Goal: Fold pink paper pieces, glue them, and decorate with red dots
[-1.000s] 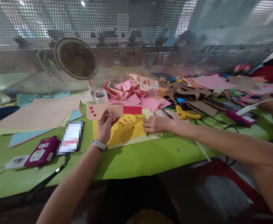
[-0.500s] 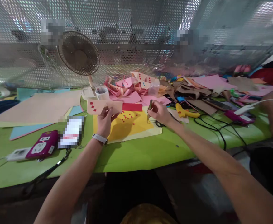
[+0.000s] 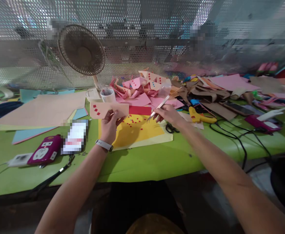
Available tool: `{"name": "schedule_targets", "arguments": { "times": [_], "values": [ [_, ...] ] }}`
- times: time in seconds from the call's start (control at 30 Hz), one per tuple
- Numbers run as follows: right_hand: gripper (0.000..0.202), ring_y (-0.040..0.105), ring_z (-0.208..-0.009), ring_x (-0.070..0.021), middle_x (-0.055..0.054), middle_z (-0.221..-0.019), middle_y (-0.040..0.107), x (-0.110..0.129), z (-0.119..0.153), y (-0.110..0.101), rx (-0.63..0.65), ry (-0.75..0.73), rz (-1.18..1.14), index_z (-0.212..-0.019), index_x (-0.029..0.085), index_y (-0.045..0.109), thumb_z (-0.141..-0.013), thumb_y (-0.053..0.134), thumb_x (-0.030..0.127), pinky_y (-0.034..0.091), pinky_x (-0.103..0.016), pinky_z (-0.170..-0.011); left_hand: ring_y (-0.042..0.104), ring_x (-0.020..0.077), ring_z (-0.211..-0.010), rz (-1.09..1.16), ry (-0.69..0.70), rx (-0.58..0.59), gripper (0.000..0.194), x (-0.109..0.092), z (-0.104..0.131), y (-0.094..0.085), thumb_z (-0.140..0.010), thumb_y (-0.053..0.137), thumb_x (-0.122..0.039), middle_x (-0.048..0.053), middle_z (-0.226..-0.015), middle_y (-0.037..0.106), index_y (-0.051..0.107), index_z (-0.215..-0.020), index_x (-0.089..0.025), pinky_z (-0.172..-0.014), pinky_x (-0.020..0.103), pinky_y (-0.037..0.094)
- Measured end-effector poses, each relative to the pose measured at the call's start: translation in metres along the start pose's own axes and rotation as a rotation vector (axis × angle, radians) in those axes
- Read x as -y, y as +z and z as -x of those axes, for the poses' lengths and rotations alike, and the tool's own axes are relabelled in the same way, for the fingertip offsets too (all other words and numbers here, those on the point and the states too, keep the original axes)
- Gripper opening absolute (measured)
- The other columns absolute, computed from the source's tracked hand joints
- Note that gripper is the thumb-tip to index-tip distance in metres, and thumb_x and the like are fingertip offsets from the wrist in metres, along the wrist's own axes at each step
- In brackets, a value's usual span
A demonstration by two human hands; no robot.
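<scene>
Between thumb and fingers, my left hand (image 3: 111,125) pinches a pale peach paper strip (image 3: 103,110) with three red diamond pieces at its left end. My right hand (image 3: 166,113) grips metal tweezers (image 3: 161,103), their tips pointing down-left over a yellow sheet (image 3: 132,136). Small red paper pieces (image 3: 132,121) are scattered on that sheet. A red paper strip (image 3: 140,110) lies behind them, just right of the peach strip. Black scissor handles (image 3: 171,128) rest below my right hand.
Behind the sheet are a white cup (image 3: 107,95), a fan (image 3: 82,50) and a pile of pink paper pieces (image 3: 137,89). A yellow glue gun (image 3: 201,116) with black cables lies to the right. A phone (image 3: 74,136) and purple power bank (image 3: 45,149) lie left.
The tweezers have swung from near upright to slanting, their tips now farther left over the red pieces. My left hand keeps the peach strip in nearly the same place. The view has shifted slightly.
</scene>
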State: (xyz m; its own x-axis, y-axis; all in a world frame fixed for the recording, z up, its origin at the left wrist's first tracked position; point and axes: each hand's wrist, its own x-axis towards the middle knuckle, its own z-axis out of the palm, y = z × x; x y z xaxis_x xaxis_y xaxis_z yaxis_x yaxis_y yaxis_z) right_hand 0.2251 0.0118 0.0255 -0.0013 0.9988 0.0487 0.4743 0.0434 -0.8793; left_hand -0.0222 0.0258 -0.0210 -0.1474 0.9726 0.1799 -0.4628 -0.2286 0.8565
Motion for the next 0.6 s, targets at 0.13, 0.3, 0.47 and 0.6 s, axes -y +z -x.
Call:
{"name": "schedule_targets", "arguments": {
  "times": [0.13, 0.3, 0.47, 0.6],
  "values": [
    [0.022, 0.064, -0.048, -0.0121, -0.007, -0.066, 0.072, -0.001, -0.016, 0.025, -0.039, 0.084, -0.402, -0.071, 0.013, 0.067, -0.083, 0.063, 0.032, 0.051, -0.02, -0.047, 0.068, 0.0135, -0.081, 0.02, -0.006, -0.019, 0.031, -0.002, 0.0, 0.0, -0.066, 0.082, -0.033, 0.002, -0.092, 0.068, 0.064, -0.087, -0.019, -0.083, 0.031, 0.059],
    [0.033, 0.066, -0.05, -0.0139, -0.005, -0.066, 0.073, -0.023, -0.023, 0.04, -0.061, -0.048, -0.431, -0.077, 0.015, 0.068, -0.071, 0.076, 0.046, 0.052, -0.021, -0.048, 0.068, 0.0123, -0.076, 0.048, -0.061, -0.052, 0.03, -0.001, 0.001, 0.001, -0.064, 0.083, -0.03, 0.001, -0.088, 0.068, 0.064, -0.085, -0.019, -0.078, 0.028, 0.06],
    [0.036, 0.071, -0.063, -0.0179, -0.006, -0.068, 0.074, -0.04, -0.021, 0.04, -0.101, -0.198, -0.155, -0.079, 0.016, 0.071, -0.075, 0.071, 0.051, 0.053, -0.021, -0.053, 0.068, 0.0131, -0.077, 0.04, -0.088, -0.059, 0.032, 0.0, 0.002, 0.002, -0.062, 0.085, -0.03, 0.001, -0.088, 0.069, 0.064, -0.084, -0.018, -0.076, 0.028, 0.06],
    [0.036, 0.071, -0.06, -0.0179, -0.008, -0.068, 0.074, -0.043, -0.024, 0.043, -0.104, -0.134, -0.197, -0.074, 0.014, 0.071, -0.076, 0.071, 0.05, 0.054, -0.021, -0.05, 0.068, 0.0135, -0.078, 0.031, -0.095, -0.059, 0.033, 0.0, 0.004, 0.002, -0.06, 0.085, -0.03, 0.001, -0.088, 0.069, 0.064, -0.083, -0.018, -0.076, 0.028, 0.06]
  ]
}}
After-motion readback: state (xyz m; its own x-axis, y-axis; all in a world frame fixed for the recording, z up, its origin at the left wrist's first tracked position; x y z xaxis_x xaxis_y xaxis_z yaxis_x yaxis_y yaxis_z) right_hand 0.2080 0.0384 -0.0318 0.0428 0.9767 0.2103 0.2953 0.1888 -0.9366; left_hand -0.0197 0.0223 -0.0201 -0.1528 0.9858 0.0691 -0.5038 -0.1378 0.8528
